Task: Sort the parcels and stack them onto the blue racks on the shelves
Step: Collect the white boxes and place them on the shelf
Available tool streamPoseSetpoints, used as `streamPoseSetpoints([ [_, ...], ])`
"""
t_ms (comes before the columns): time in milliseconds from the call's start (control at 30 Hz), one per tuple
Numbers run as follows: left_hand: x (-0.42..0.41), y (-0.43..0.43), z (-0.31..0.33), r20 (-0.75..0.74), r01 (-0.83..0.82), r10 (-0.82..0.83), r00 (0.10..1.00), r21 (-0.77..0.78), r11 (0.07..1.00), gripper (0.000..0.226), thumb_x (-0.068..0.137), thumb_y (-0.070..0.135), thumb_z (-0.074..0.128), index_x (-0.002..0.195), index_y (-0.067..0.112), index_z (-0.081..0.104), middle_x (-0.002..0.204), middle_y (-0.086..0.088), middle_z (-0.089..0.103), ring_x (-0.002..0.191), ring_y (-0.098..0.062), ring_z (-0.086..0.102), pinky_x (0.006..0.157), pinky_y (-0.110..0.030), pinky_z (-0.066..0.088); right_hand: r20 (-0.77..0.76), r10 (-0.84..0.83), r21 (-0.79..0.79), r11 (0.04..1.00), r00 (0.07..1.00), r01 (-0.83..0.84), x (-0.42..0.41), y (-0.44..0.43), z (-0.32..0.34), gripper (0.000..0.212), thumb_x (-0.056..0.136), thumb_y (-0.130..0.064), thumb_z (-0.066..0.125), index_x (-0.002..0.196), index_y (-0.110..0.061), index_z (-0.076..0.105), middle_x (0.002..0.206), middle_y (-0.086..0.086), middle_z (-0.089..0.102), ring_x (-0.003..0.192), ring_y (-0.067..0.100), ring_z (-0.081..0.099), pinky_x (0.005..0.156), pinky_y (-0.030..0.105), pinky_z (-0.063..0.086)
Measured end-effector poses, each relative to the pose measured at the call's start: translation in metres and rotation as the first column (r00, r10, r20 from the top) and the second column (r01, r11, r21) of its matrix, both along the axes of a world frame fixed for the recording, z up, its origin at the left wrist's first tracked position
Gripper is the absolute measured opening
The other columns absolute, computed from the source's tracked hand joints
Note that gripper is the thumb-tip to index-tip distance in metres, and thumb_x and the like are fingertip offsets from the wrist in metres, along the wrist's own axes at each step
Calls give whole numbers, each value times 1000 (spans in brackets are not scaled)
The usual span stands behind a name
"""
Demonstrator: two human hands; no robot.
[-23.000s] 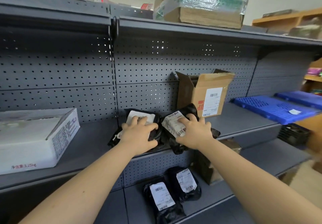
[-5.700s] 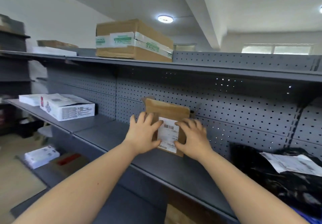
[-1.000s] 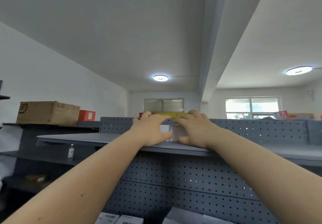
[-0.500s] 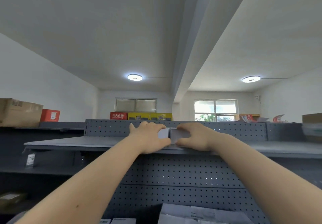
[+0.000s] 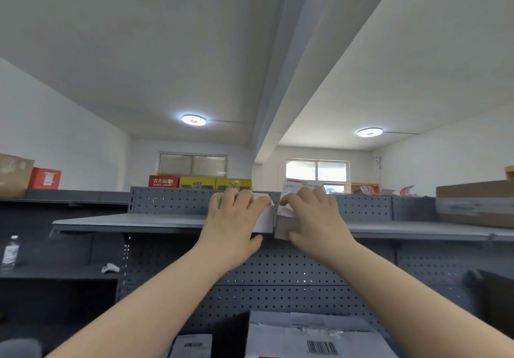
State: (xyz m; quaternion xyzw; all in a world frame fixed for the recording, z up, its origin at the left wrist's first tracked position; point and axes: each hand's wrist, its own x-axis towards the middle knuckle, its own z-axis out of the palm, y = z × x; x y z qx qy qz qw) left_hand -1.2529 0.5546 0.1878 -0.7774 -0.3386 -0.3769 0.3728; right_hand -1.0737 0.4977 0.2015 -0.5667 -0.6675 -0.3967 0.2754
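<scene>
Two small parcels sit side by side at the front edge of the grey top shelf (image 5: 133, 222). The left one is a white parcel (image 5: 264, 220) and the right one a greyish parcel (image 5: 281, 228). My left hand (image 5: 233, 218) grips the white parcel, fingers curled over its top and thumb below. My right hand (image 5: 311, 218) grips the greyish parcel the same way. A white shipping label (image 5: 300, 186) sticks up behind my right fingers. No blue rack is in view.
A wrapped cardboard box (image 5: 475, 204) lies on the top shelf at the right. Red and yellow cartons (image 5: 194, 182) stand behind the pegboard, and a brown box (image 5: 14, 175) sits far left. A bottle (image 5: 9, 252) stands on a lower left shelf. Labelled parcels (image 5: 311, 335) lie below.
Both hands stay on the two parcels at the top shelf's edge. The parcels now overhang the front edge slightly, and a label shows above my right hand.
</scene>
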Motion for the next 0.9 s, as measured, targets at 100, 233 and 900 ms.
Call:
streamPoseSetpoints([
  [100, 4, 11, -3, 42, 21, -25, 999, 93, 995, 76, 52, 25, 84, 120, 25, 47, 99, -2, 54, 90, -26, 50, 77, -39, 47, 46, -59, -13, 998, 997, 60, -8, 3, -6, 51, 79, -25, 64, 127, -19, 47, 123, 4, 47, 110, 29, 41, 88, 39, 35],
  [233, 8, 16, -1, 90, 58, -70, 993, 130, 990, 82, 44, 17, 86, 116, 23, 46, 93, -3, 54, 84, -26, 52, 71, -38, 48, -73, -10, -93, 996, 997, 3, -9, 0, 4, 47, 87, -27, 60, 129, -19, 42, 127, 2, 49, 114, 24, 42, 88, 34, 38],
  [900, 18, 0, -1, -38, 201, -197, 980, 182, 963, 75, 55, 26, 80, 120, 26, 43, 99, -3, 57, 89, -27, 51, 74, -39, 48, 293, -416, 228, 905, 861, 359, 50, -48, 0, 72, 33, -4, 79, 101, -7, 57, 84, 10, 55, 69, 28, 51, 57, 36, 40],
])
